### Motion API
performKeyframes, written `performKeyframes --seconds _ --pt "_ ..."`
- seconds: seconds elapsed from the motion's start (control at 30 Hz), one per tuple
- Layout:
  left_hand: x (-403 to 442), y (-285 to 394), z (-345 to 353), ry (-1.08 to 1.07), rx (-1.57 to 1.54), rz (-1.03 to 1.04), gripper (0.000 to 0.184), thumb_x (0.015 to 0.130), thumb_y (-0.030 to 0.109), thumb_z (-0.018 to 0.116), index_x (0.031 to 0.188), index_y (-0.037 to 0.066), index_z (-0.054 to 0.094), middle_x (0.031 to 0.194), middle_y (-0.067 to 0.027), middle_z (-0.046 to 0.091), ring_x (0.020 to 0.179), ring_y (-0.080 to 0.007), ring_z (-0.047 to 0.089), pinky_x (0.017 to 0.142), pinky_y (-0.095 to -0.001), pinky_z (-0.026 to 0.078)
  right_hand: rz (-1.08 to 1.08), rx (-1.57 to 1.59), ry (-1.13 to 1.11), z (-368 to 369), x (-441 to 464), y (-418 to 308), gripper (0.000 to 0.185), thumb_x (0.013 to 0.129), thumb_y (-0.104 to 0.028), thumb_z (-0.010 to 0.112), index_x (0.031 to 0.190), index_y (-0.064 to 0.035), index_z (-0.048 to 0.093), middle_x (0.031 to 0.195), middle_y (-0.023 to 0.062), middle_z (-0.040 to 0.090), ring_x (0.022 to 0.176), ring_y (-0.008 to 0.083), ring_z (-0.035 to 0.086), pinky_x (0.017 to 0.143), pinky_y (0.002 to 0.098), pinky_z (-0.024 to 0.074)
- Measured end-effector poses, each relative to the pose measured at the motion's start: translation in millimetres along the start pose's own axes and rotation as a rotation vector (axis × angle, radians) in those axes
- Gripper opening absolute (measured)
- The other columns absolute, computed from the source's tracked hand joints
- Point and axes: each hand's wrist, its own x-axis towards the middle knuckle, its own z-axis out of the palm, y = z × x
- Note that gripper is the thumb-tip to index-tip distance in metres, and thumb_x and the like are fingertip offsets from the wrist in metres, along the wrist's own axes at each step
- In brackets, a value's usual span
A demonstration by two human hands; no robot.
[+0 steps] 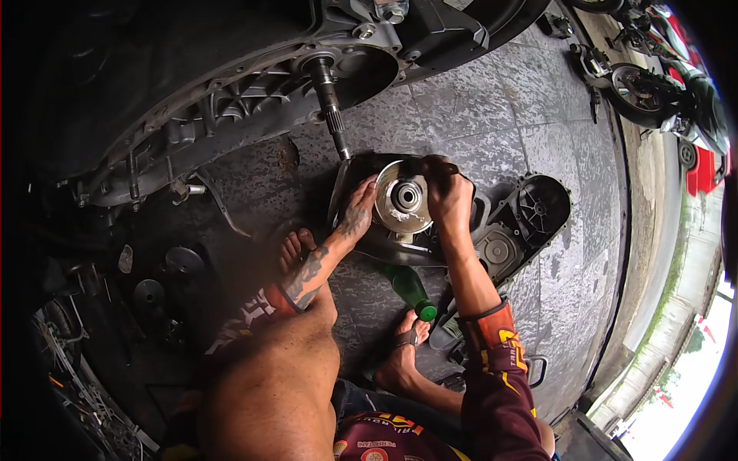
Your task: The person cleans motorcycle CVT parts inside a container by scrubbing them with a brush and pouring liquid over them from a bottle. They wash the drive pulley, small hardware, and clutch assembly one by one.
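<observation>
A round, shiny metal clutch drum with a ring-shaped hub at its centre lies in a dark basin on the floor. My left hand rests against the drum's left rim, its fingers stretched out. On the far right side of the rim, my right hand has its fingers curled around something dark, too shadowed to name. Just beyond the basin, a splined metal shaft sticks out of the opened engine case. A green bottle lies in front of the basin.
An elongated engine cover lies right of the basin. Round metal parts sit on the dark floor at left. My sandalled foot is near the bottle. A parked motorcycle stands at the far right, past the tiled floor's edge.
</observation>
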Motion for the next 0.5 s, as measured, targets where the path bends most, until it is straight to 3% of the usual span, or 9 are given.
performKeyframes --seconds 0.1,0.17,0.23,0.3,0.43,0.5 --pt "-1 5 3 0.013 0.017 0.005 0.049 0.106 0.036 0.043 0.141 0.003 0.049 0.138 -0.0076 0.055 0.129 -0.0170 0.047 0.110 -0.0298 0.033 0.111 -0.162 -0.126 -43 -7 -12 0.014 0.091 -0.012 0.061 0.095 -0.0014 0.069 0.083 0.0192 0.071 0.079 0.0390 0.069 0.068 0.0441 0.0545" --pt "0 9 6 0.052 -0.028 0.019 0.048 0.106 0.037 0.043 0.137 0.002 0.052 0.132 -0.0082 0.057 0.124 -0.0164 0.050 0.107 -0.0290 0.036 0.175 -0.030 -0.282 -46 -24 10 0.018 0.090 -0.015 0.064 0.097 0.0005 0.070 0.084 0.0196 0.072 0.082 0.0389 0.070 0.072 0.0417 0.0549" --pt "-10 14 9 0.069 -0.062 0.011 0.047 0.106 0.037 0.042 0.133 0.000 0.055 0.127 -0.0089 0.059 0.119 -0.0159 0.052 0.104 -0.0282 0.039 0.092 0.113 -0.304 -36 -32 -18 0.018 0.089 -0.015 0.066 0.096 0.0017 0.070 0.088 0.0219 0.071 0.085 0.0383 0.070 0.075 0.0400 0.0541" --pt "-12 30 5 0.022 0.126 -0.037 0.072 0.103 0.059 0.026 0.144 0.003 0.046 0.145 -0.0125 0.050 0.136 -0.0215 0.042 0.114 -0.0318 0.027 -0.005 0.226 -0.187 -9 -23 -25 0.019 0.088 -0.015 0.068 0.096 0.0019 0.069 0.091 0.0238 0.069 0.087 0.0397 0.068 0.076 0.0396 0.0533" --pt "-20 47 9 0.007 0.169 -0.108 0.077 0.102 0.063 0.022 0.146 0.004 0.044 0.149 -0.0127 0.046 0.140 -0.0221 0.038 0.115 -0.0317 0.025 -0.047 0.044 0.041 7 7 -10 0.013 0.090 -0.014 0.064 0.098 -0.0035 0.068 0.084 0.0223 0.068 0.082 0.0425 0.066 0.069 0.0445 0.0526" --pt "-10 18 0 -0.011 0.129 -0.066 0.073 0.104 0.058 0.023 0.148 0.003 0.041 0.153 -0.0106 0.041 0.143 -0.0211 0.034 0.117 -0.0306 0.022 0.055 -0.132 -0.089 -13 3 -7 0.012 0.090 -0.012 0.062 0.098 -0.0048 0.068 0.084 0.0215 0.069 0.080 0.0420 0.067 0.067 0.0458 0.0529"
